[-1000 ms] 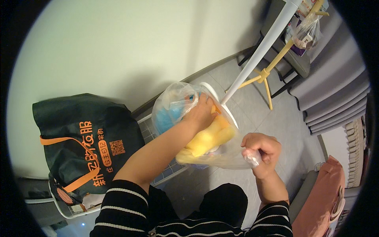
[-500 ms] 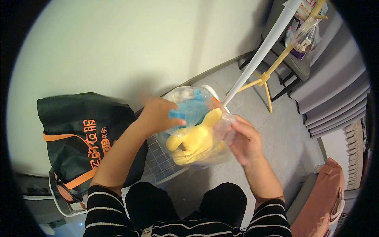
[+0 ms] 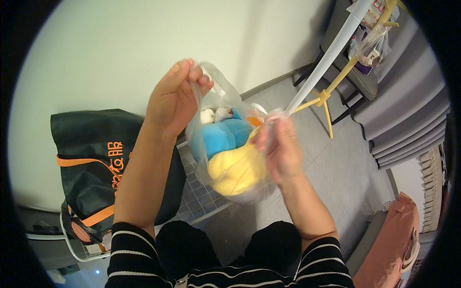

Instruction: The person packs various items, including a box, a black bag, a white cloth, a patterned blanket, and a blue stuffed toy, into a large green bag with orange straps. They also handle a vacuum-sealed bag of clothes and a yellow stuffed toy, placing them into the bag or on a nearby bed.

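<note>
A clear plastic bag (image 3: 199, 165) hangs between my hands with soft plush-looking things in it. Its left rim is pinched by my left hand (image 3: 175, 93), which is raised in front of the wall. On the other side, my right hand (image 3: 283, 149), smeared a little by motion, is closed on the bag's right rim. Inside lie a yellow plush piece (image 3: 237, 168) at the near side and a blue plush piece (image 3: 223, 137) behind it. A small white round thing (image 3: 207, 116) and a bit of orange (image 3: 254, 121) show farther back.
A white wire rack (image 3: 194, 194) stands beneath and left of the bag. On it rests a black tote bag (image 3: 86, 139) with orange straps. A white pole (image 3: 326, 57) and a yellow stand (image 3: 325, 96) rise at the right, near a dark chair (image 3: 362, 81) and grey curtains (image 3: 408, 96).
My left hand has gone up and away, pulling the bag's rim upward. My right hand has shifted slightly up and left. The bag's mouth is wider, showing more of the blue plush.
</note>
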Demonstrator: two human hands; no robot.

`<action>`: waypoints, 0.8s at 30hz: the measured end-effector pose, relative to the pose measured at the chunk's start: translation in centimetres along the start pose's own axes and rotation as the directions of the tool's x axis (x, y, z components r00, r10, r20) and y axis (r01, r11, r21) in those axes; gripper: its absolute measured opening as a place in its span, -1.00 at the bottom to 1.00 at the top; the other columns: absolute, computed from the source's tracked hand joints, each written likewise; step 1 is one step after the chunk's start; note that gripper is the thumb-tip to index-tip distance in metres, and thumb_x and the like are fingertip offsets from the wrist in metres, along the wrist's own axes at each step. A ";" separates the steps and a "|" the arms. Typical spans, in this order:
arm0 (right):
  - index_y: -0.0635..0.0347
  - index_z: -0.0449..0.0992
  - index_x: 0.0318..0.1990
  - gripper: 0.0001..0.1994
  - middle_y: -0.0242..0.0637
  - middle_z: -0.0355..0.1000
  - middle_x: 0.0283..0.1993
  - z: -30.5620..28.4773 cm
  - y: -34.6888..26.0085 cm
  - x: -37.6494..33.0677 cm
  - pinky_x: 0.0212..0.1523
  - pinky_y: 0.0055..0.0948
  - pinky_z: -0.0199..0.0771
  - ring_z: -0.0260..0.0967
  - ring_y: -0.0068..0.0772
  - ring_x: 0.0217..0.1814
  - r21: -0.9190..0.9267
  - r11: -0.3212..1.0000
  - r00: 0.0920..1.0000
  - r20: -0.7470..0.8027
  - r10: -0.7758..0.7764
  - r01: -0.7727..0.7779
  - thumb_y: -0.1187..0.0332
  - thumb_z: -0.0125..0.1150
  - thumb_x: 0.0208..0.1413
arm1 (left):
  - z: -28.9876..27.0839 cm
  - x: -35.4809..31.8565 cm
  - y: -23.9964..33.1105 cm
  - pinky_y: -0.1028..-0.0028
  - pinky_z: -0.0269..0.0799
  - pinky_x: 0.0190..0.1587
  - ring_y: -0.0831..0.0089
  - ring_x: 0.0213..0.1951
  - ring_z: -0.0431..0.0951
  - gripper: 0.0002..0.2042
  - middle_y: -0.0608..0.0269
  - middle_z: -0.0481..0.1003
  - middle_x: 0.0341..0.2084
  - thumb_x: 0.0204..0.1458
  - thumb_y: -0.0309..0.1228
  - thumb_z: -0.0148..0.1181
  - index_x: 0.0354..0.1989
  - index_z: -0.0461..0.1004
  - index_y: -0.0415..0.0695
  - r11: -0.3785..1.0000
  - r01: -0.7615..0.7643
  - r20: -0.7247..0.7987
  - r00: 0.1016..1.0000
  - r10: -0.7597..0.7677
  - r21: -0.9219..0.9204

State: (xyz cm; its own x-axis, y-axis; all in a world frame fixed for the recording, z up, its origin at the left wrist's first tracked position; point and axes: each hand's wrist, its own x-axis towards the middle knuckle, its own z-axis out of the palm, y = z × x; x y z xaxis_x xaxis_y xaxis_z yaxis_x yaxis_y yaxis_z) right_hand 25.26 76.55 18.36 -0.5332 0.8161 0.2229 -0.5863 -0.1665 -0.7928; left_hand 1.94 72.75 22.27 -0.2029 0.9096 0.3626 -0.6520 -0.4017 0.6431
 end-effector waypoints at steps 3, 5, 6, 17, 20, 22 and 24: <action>0.01 0.31 -0.17 -0.80 -0.44 0.21 -0.59 -3.4 -3.9 1.6 -0.28 -0.43 0.32 0.15 -0.57 -0.56 0.097 0.952 0.955 -0.090 -0.283 0.291 0.14 -0.18 0.30 | 0.0 0.2 2.8 0.25 0.27 0.05 0.51 -0.36 0.35 -0.88 0.37 0.36 -0.31 0.19 -0.33 -0.05 -0.30 0.33 -0.09 0.987 -0.155 -0.061 0.986 0.158 0.050; -0.02 0.32 -0.13 -0.81 -0.48 0.17 -0.61 -6.0 -7.0 2.0 -0.29 -0.40 0.32 0.13 -0.59 -0.57 0.166 0.892 0.877 -0.326 -0.352 0.420 0.15 -0.18 0.30 | -1.4 0.8 4.6 0.23 0.27 0.08 0.55 -0.39 0.34 -0.92 0.35 0.37 -0.30 0.19 -0.39 -0.05 -0.28 0.33 -0.10 0.983 -0.182 -0.080 0.981 0.179 -0.035; -0.02 0.32 -0.12 -0.80 -0.48 0.16 -0.61 -6.4 -6.8 1.9 -0.28 -0.39 0.32 0.12 -0.59 -0.57 0.160 0.916 0.911 -0.260 -0.321 0.368 0.16 -0.18 0.30 | -2.0 0.8 5.4 0.22 0.27 0.09 0.58 -0.40 0.33 -0.93 0.34 0.38 -0.30 0.19 -0.41 -0.06 -0.26 0.33 -0.10 0.977 -0.199 -0.092 0.977 0.192 -0.074; 0.04 0.29 0.02 -0.71 -0.16 0.47 -0.23 -0.8 -4.7 3.0 -0.40 -0.53 0.44 0.42 -0.46 -0.41 -0.125 0.973 0.957 -0.190 -0.217 0.196 0.13 -0.17 0.29 | 2.8 0.5 1.5 0.51 0.28 -0.07 0.57 -0.31 0.34 -0.87 0.09 0.42 -0.17 0.11 -0.44 0.04 -0.21 0.31 -0.14 0.912 -0.165 0.036 0.986 0.163 0.375; 0.03 0.24 0.14 -0.68 -0.18 0.47 -0.23 0.0 -3.2 5.2 -0.34 -0.55 0.47 0.43 -0.53 -0.41 -0.440 0.866 0.963 -0.010 -0.270 0.238 0.19 -0.16 0.29 | 3.4 1.8 0.1 0.52 0.30 -0.10 0.56 -0.32 0.37 -0.89 0.17 0.45 -0.24 0.09 -0.44 0.06 -0.24 0.33 -0.15 0.852 -0.262 0.133 0.965 0.226 0.453; 0.10 0.12 0.26 -0.56 -0.16 0.41 -0.06 1.0 -1.0 5.7 -0.09 -0.48 0.43 0.43 -0.48 -0.17 -0.633 0.773 0.999 0.018 -0.033 0.037 0.25 -0.09 0.26 | 3.8 1.4 -1.2 0.51 0.32 -0.15 0.54 -0.34 0.40 -0.92 0.25 0.46 -0.31 0.09 -0.43 0.06 -0.30 0.36 -0.14 0.733 -0.207 0.196 0.975 0.102 0.648; 0.15 0.09 0.26 -0.53 -0.17 0.36 -0.01 -1.2 3.0 6.1 0.00 -0.45 0.37 0.36 -0.41 -0.04 -0.794 0.559 0.971 0.191 -0.147 0.241 0.24 -0.08 0.24 | 4.0 1.0 -3.9 0.50 0.35 -0.23 0.51 -0.37 0.44 -0.90 0.30 0.46 -0.44 0.05 -0.39 0.10 -0.42 0.39 -0.13 0.597 -0.177 0.263 0.963 -0.059 0.782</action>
State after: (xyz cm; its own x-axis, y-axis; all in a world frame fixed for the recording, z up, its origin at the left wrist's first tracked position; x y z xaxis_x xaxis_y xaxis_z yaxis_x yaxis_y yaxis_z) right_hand 21.02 81.68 16.68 -0.5477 0.7110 0.4410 0.0282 0.5424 -0.8396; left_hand 7.20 74.78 22.80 0.0349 0.8717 0.4888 0.2181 -0.4839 0.8475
